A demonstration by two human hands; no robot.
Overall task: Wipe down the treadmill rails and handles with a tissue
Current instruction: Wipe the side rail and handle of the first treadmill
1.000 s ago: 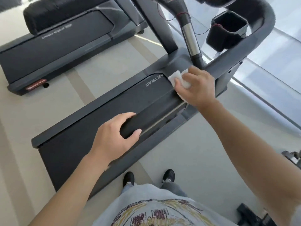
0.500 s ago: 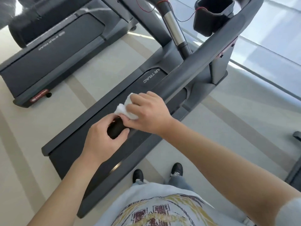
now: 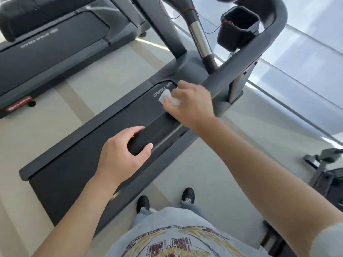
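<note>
Since 0.5 s ago, R hand (image 3: 193,104) slid up handrail (image 3: 154,134) w/ tissue (image 3: 169,97) clutched, away from L hand (image 3: 126,153), which grips rail's near end.

Pale striped floor (image 3: 78,93); second treadmill (image 3: 55,52) beyond.

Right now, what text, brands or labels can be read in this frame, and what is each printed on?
"AR TRAC": white letters on the near treadmill, beside the tissue; the start is hidden by the right hand.
White lettering on the far treadmill: upside down, probably the same brand, too blurred to confirm.
Red label on its rear corner: unreadable.
Shirt print: unreadable.
</note>
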